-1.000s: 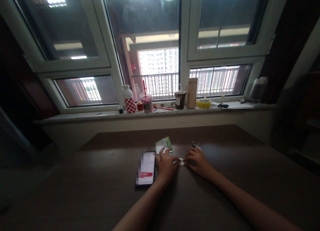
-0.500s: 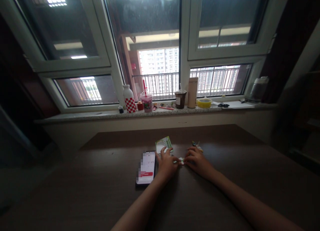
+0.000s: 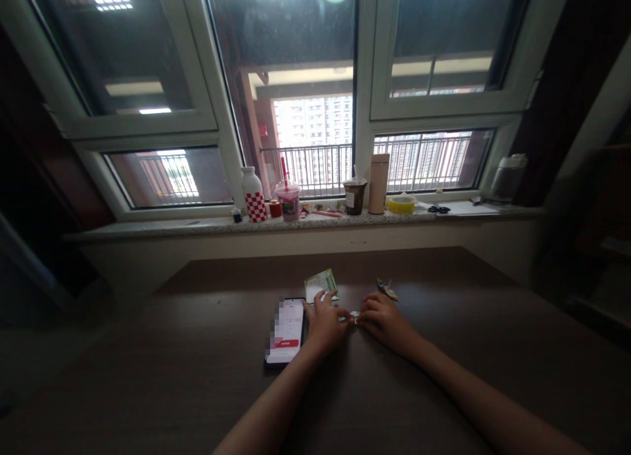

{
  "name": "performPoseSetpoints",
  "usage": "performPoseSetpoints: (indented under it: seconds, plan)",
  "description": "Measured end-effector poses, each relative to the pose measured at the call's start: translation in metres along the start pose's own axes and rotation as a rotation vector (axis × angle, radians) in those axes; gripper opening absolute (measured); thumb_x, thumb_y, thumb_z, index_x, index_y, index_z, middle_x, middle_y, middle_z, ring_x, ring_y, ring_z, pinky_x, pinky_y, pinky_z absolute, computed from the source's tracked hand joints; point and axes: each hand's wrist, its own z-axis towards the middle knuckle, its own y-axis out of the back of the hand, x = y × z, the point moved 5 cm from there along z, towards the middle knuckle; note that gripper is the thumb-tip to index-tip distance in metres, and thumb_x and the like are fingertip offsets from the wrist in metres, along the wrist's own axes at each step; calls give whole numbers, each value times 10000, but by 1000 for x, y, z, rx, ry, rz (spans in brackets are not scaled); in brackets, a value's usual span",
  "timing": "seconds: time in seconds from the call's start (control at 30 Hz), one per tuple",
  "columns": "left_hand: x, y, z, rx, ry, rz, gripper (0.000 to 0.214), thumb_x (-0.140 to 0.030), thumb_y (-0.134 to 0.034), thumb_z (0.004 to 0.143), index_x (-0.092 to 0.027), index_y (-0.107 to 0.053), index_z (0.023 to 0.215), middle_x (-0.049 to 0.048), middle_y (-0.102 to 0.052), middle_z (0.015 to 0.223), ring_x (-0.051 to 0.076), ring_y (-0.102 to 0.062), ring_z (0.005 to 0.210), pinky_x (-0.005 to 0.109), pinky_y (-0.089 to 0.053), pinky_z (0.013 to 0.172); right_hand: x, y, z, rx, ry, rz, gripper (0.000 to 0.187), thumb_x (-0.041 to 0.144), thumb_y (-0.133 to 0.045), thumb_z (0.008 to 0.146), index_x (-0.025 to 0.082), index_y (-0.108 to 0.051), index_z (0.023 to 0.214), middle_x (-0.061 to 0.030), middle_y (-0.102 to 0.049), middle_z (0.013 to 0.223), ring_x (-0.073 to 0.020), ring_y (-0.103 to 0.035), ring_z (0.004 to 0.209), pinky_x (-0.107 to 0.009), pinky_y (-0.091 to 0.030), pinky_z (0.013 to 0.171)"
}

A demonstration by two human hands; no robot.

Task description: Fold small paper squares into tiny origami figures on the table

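Observation:
Low over the dark table, my left hand [image 3: 327, 320] and my right hand [image 3: 387, 320] meet at their fingertips. Pinched between them is a small white piece [image 3: 354, 317], too small to name and partly hidden by my fingers. A green and white card [image 3: 321, 284] lies just beyond my left hand, whose raised fingers overlap its near edge. Left of that wrist rests a phone [image 3: 286, 333] with its screen lit. Past my right hand's knuckles lies a small colourful piece [image 3: 387, 289], apart from the fingers; its kind is unclear.
Along the windowsill [image 3: 211, 228] stand a checkered bottle [image 3: 254, 195], a pink drink cup [image 3: 288, 200], a dark drink cup [image 3: 354, 196] and a tan flask [image 3: 378, 184]. Farther right are a yellow tape roll [image 3: 401, 205], black scissors [image 3: 438, 209] and a clear jug [image 3: 507, 177].
My right hand has shifted slightly left, closer to my left fingertips. More of the colourful piece behind it shows. Less of the small white piece is visible between the fingers.

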Motion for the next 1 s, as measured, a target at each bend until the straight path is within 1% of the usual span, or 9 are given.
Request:
performPoseSetpoints:
  seconds: [0.27,0.4,0.53,0.73,0.87,1.0]
  plan:
    - [0,0,0,-9,-11,-5,144,-430,-656,819,-366,-763,892,35,-439,1479,344,-257,1410,753,-9,1064,0,1,1,6,-44,-4,120,224,-632,863,262,-746,867,-49,-671,871,-245,-536,1024,-435,-412,942]
    - [0,0,-1,-16,-9,7,148,-440,-649,821,-373,-760,894,29,-441,1479,337,-259,1410,745,-14,1069,-1,0,0,13,-58,-26,123,253,-624,873,272,-745,877,-47,-674,891,-245,-535,1038,-468,-371,993]
    - [0,-1,-1,10,4,13,168,-458,-643,823,-376,-757,915,22,-418,1498,333,-233,1423,735,-6,1075,-2,-2,0,24,-64,-32,128,277,-609,887,275,-736,876,-41,-667,888,-242,-532,1035,-475,-353,1006]
    - [-2,-1,-3,4,0,-16,152,-465,-656,813,-393,-758,900,20,-437,1485,343,-242,1419,755,7,1058,-11,-10,-1,27,-172,6,102,266,-611,882,226,-688,829,-49,-662,948,-239,-525,1017,-461,-381,974]
    - [-1,-1,-3,-8,5,-28,165,-478,-652,812,-400,-760,910,21,-450,1475,341,-245,1414,745,28,1066,-13,-14,-3,29,-235,1,125,282,-576,899,226,-674,845,-59,-656,967,-251,-509,1053,-464,-388,966]
    - [-3,-2,-4,-5,2,-45,180,-497,-654,804,-388,-764,895,14,-442,1480,352,-239,1414,750,46,1062,-16,-17,-5,18,-292,-18,150,314,-556,908,232,-672,857,-68,-640,983,-257,-506,1027,-468,-402,943]
